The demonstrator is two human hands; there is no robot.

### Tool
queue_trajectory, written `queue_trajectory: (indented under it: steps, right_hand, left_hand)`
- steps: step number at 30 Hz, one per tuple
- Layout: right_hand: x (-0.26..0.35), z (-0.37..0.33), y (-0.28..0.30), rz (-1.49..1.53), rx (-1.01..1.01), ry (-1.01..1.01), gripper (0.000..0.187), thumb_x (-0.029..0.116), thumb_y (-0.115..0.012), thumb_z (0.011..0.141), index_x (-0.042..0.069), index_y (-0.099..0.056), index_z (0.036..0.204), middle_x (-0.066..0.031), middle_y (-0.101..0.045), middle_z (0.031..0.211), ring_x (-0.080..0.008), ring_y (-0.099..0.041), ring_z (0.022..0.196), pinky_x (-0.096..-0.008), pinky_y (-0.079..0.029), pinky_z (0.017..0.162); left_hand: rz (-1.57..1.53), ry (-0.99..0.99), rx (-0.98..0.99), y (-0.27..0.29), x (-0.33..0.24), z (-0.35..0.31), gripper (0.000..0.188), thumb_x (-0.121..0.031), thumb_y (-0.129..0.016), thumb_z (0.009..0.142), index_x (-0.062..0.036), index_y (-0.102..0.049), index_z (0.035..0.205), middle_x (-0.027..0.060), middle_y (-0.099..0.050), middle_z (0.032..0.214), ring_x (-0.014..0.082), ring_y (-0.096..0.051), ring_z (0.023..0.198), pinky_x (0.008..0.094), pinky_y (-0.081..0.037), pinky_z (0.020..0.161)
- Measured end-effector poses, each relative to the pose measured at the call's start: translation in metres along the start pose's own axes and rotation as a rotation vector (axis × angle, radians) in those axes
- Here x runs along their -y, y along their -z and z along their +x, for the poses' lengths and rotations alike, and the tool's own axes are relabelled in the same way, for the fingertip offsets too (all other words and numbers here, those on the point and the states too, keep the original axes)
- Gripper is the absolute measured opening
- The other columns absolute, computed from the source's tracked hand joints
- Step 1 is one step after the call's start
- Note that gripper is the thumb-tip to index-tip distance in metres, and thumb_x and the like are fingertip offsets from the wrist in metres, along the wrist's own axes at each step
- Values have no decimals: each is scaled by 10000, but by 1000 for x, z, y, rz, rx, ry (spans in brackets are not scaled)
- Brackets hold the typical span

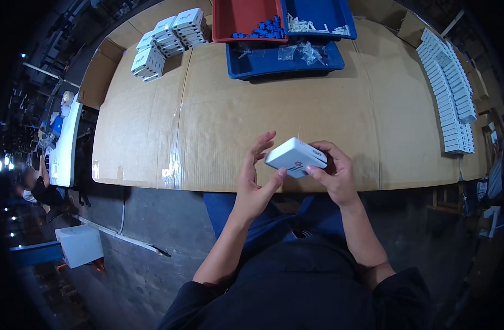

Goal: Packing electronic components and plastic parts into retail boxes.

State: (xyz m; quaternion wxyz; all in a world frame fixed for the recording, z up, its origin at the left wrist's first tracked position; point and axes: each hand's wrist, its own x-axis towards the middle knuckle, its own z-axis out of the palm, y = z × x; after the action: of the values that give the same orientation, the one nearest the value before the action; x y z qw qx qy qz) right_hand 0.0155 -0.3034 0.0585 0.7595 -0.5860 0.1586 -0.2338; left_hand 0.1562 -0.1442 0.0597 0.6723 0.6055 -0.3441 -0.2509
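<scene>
A small white plastic case (291,156) with a printed mark on its face is tilted above the table's near edge. My right hand (340,177) grips it at its right end, thumb on the face and fingers behind. At the case's left side is my left hand (254,184), its fingers stretched up and apart. The left thumb tip lies at the lower edge of the case and seems to touch it. What the right fingers do behind the case is hidden.
Stacks of white cases (148,62) stand at the far left of the cardboard-covered table (230,121). A red tray (230,22) holds blue parts; a blue tray (342,14) holds white parts. Clear plastic pieces lie in a nearer blue tray (246,69). Long rows of white pieces (447,99) line the right.
</scene>
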Motion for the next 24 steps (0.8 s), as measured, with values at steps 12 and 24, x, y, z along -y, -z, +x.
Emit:
queue_trajectory:
  steps: [12,24]
  right_hand:
    - [-1,-1,7,81,-17,-78,432,33,-835,882,-14,-653,1272,-69,-708,1141,-137,-654,1113,-294,-535,974]
    - [9,-7,6,6,153,113,350,-14,-844,835,-31,-736,1168,-123,-726,1160,-197,-686,1093,-316,-544,956]
  left_hand:
    - [-220,41,-72,-8,-7,3,411,-76,-776,946,1,-627,1321,80,-688,1264,155,-656,1160,304,-515,1014]
    - [-219,76,104,0,-14,-6,367,-89,-826,903,-28,-699,1243,31,-711,1188,64,-596,947,224,-443,786]
